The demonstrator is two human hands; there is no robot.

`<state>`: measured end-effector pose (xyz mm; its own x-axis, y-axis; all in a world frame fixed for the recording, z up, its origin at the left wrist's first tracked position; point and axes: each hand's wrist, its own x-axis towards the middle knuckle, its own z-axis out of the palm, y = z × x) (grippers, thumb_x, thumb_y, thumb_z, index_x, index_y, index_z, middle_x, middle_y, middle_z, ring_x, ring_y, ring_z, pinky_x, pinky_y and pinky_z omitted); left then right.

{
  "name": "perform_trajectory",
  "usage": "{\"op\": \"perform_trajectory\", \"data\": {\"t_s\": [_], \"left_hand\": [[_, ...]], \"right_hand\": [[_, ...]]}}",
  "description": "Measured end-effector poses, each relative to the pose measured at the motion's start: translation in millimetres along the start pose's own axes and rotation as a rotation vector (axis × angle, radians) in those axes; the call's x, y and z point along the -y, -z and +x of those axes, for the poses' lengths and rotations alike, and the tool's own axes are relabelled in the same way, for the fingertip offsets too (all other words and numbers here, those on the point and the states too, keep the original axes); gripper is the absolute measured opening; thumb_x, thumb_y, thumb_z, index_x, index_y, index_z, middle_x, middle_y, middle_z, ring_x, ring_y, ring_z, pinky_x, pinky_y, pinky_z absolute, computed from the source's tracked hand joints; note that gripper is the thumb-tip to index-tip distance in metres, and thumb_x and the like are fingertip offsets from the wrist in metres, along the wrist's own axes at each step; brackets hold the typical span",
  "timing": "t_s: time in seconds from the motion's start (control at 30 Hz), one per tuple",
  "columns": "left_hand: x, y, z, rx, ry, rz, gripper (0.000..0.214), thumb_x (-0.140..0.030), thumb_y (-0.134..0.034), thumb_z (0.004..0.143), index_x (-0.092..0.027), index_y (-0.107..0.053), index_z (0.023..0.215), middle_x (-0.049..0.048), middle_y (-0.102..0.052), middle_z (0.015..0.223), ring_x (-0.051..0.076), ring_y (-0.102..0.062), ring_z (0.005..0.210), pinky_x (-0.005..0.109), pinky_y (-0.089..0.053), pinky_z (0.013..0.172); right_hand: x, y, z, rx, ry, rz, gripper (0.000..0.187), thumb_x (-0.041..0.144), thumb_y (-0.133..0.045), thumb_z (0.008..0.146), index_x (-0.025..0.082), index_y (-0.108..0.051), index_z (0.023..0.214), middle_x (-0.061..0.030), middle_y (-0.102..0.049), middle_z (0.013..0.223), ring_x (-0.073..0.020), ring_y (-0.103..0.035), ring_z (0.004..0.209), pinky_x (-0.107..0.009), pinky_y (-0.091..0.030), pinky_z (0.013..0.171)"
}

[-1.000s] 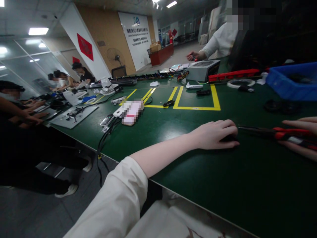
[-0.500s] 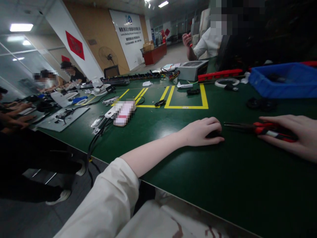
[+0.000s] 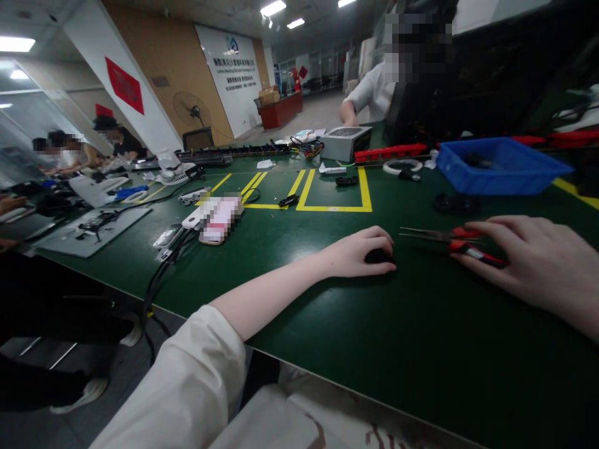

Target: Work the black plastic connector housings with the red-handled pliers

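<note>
My right hand [image 3: 545, 265] is wrapped loosely around long-nose pliers [image 3: 442, 237] with red and black handles. The handles stand apart, and the thin jaws point left with a narrow gap at their tips. Facing those tips, a short way off, is my left hand [image 3: 358, 252], resting low over the green table [image 3: 327, 349]. Its thumb and fingers curl around a small black piece [image 3: 380, 255], mostly hidden by the fingers, whose kind I cannot make out.
Beyond my hands stand a blue bin [image 3: 505, 171] and a grey power supply unit [image 3: 344, 143]. Black connectors [image 3: 346, 181] lie by yellow tape [image 3: 334, 209]. To the left are a phone [image 3: 219, 221], cables [image 3: 161, 268] and a grey mat [image 3: 93, 234]. Another person [image 3: 374, 93] is across the table.
The view has swung right, so more of the blue bin shows. The pliers' handles look wider apart in my right hand. The person opposite has lowered a raised hand.
</note>
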<state>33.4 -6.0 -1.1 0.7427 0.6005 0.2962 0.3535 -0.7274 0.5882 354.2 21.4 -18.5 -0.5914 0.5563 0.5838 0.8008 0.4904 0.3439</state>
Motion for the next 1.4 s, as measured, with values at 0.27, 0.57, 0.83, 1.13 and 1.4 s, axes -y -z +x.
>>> {"op": "perform_trajectory", "data": {"t_s": [0.27,0.57,0.83,1.13,1.4], "left_hand": [[3,-2.9,1,-0.029,-0.018,0.004,0.021,-0.032,-0.065,0.087,-0.016,-0.064,0.102,0.011,-0.052,0.126,0.022,-0.056,0.116,0.038,-0.048,0.101],[9,-2.2,3,-0.071,-0.069,0.07,0.021,-0.031,-0.07,0.084,-0.016,-0.068,0.098,0.0111,-0.058,0.124,0.025,-0.054,0.12,0.042,-0.042,0.105],[6,-2.1,3,-0.074,-0.026,0.028,0.02,-0.031,-0.071,0.083,-0.016,-0.067,0.096,0.011,-0.058,0.125,0.024,-0.055,0.12,0.043,-0.042,0.105],[9,-2.4,3,-0.048,-0.003,0.017,0.02,-0.031,-0.071,0.083,-0.016,-0.066,0.096,0.0108,-0.056,0.128,0.024,-0.053,0.123,0.044,-0.041,0.107],[10,-5.0,2,-0.079,-0.044,0.0,0.046,-0.032,-0.071,0.083,-0.017,-0.056,0.124,0.0133,-0.053,0.132,0.026,-0.052,0.125,0.045,-0.041,0.109]], "right_hand": [[16,21,5,-0.151,0.186,0.043,0.046,0.045,-0.053,0.089,0.009,-0.058,0.118,-0.0173,-0.062,0.103,-0.0273,-0.059,0.085,-0.037,-0.049,0.069],[20,26,5,-0.181,0.231,0.078,0.04,0.044,-0.061,0.086,0.013,-0.062,0.111,-0.014,-0.064,0.102,-0.0242,-0.061,0.083,-0.034,-0.05,0.067],[24,26,6,-0.176,0.236,0.111,0.039,0.045,-0.06,0.086,0.015,-0.065,0.11,-0.0145,-0.066,0.1,-0.0246,-0.062,0.077,-0.035,-0.051,0.062],[24,25,6,-0.162,0.27,0.152,0.039,0.042,-0.061,0.086,0.01,-0.065,0.108,-0.0163,-0.065,0.102,-0.0229,-0.064,0.078,-0.032,-0.052,0.064],[23,27,5,-0.155,0.266,0.167,0.042,0.043,-0.061,0.086,0.013,-0.064,0.115,-0.0158,-0.068,0.107,-0.0247,-0.066,0.082,-0.036,-0.054,0.068]]}}
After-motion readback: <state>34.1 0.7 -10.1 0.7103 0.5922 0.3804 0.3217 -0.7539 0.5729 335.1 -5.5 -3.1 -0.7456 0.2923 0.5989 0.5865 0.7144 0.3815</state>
